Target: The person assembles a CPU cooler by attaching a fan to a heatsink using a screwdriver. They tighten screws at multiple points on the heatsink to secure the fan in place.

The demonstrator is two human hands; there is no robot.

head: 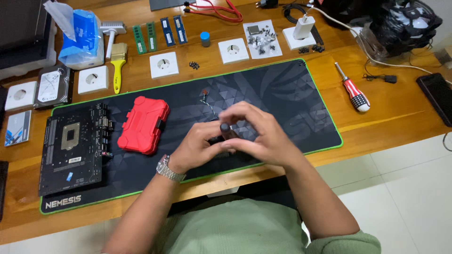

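Both hands meet over the middle of a black desk mat with a green edge. My left hand, with a metal watch on its wrist, cups a dark object from below; most of that object is hidden. My right hand closes over it from the right and pinches a small dark screwdriver handle that stands upright between the fingers. A thin twisted wire runs from the hidden object toward the far side of the mat.
On the mat lie a red plastic case and a black motherboard. Beyond it are white wall sockets, memory sticks, a yellow brush, a hard drive, tissues, small screws and a striped screwdriver.
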